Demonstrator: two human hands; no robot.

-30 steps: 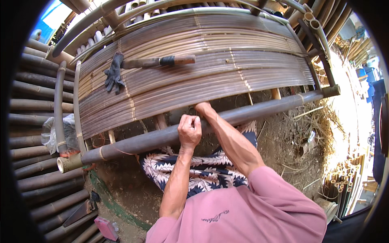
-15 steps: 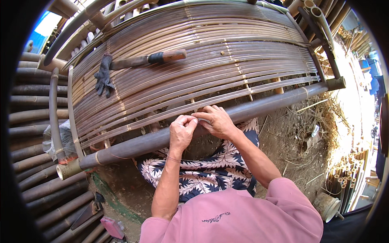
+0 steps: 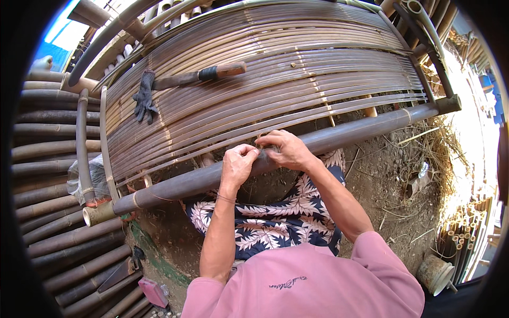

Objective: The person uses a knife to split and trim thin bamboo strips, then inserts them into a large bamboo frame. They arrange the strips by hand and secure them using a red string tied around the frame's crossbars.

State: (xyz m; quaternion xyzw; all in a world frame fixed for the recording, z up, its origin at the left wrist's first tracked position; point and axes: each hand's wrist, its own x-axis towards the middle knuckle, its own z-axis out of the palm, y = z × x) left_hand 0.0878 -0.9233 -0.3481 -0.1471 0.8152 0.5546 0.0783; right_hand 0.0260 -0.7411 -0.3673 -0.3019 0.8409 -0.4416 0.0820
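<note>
A dark bamboo pole (image 3: 366, 126) runs along the near edge of a slatted bamboo bench seat (image 3: 222, 108). Over the pole's middle, my left hand (image 3: 238, 165) is closed, thumb and forefinger pinched together. Just to its right, my right hand (image 3: 289, 151) is curled with bent fingers at the pole's top. Something small and thin seems to be between the fingertips, too fine to make out. A thin reddish strand shows on the pole, left of my hands. Farther off, a large knife with a wooden handle (image 3: 230, 69) lies on the slats, beside a dark glove (image 3: 145, 100).
Bamboo poles (image 3: 58, 159) are stacked at left, with a clear plastic bag (image 3: 79, 177) by the bench leg. A pink block (image 3: 152, 292) and a saw-like blade (image 3: 114, 275) lie lower left. A pale bucket (image 3: 435, 275) and cut bamboo (image 3: 465, 233) stand at right.
My right fingers have curled and drawn slightly away from my left fingertips, which they were touching. The whole scene has shifted a little to the right in the view.
</note>
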